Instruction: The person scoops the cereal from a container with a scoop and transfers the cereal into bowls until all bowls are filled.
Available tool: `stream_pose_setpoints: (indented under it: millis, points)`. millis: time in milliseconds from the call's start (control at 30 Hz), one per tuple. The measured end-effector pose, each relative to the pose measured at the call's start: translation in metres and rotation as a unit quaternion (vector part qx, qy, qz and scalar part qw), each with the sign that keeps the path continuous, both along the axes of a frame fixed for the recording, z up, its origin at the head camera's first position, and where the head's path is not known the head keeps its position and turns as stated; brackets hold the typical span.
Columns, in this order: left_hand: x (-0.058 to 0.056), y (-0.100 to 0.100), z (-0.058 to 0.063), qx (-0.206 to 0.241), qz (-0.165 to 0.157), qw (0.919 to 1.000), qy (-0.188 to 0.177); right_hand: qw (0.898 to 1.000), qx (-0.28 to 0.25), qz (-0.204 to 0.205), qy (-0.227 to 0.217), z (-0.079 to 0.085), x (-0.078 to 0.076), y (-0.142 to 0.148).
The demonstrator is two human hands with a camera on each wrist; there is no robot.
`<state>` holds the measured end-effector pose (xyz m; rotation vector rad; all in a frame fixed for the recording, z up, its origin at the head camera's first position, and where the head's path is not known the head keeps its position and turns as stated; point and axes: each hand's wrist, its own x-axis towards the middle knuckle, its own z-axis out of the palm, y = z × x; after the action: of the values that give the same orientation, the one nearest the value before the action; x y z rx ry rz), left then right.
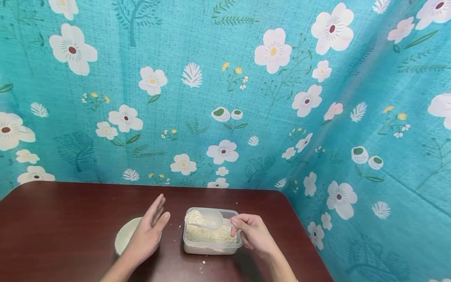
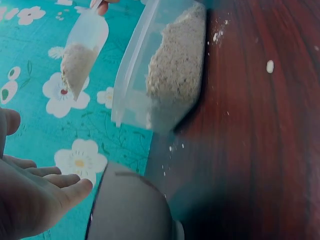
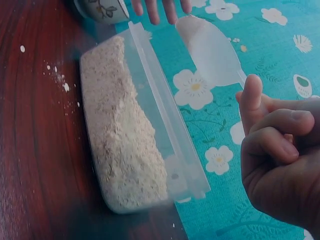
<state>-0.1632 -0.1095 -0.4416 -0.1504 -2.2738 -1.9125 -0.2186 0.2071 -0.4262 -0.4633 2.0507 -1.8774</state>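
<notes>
My right hand pinches the handle of a translucent plastic scoop, which hangs above a rectangular container. Pale flakes resembling oats fill the front of the scoop. The clear plastic container holds a heap of the same flakes, piled higher toward one end. To the left, my left hand is raised beside and partly over a round bowl, fingers extended and holding nothing. The bowl is pale inside, with a leaf pattern outside in the right wrist view; the hand hides part of it.
All this stands on a dark red-brown wooden table. Stray flakes lie on the wood around the container. A teal floral cloth hangs behind the table and along its right side.
</notes>
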Motion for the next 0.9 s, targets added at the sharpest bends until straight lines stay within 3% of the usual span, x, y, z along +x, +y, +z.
stream_pose_setpoints:
  millis: [233, 433, 900]
  points:
    - [0.008, -0.017, -0.004, -0.007, 0.024, 0.9996, 0.016, 1.0, 0.004, 0.005, 0.0, 0.0, -0.003, -0.012]
    - [0.016, -0.036, -0.007, -0.041, 0.058, 0.9975, -0.001, 1.0, 0.003, 0.024, 0.006, -0.001, -0.007, -0.029]
    - [0.031, -0.07, -0.009, -0.053, 0.11, 0.9922, -0.026, 0.997, -0.018, 0.075, 0.002, -0.009, -0.012, -0.068]
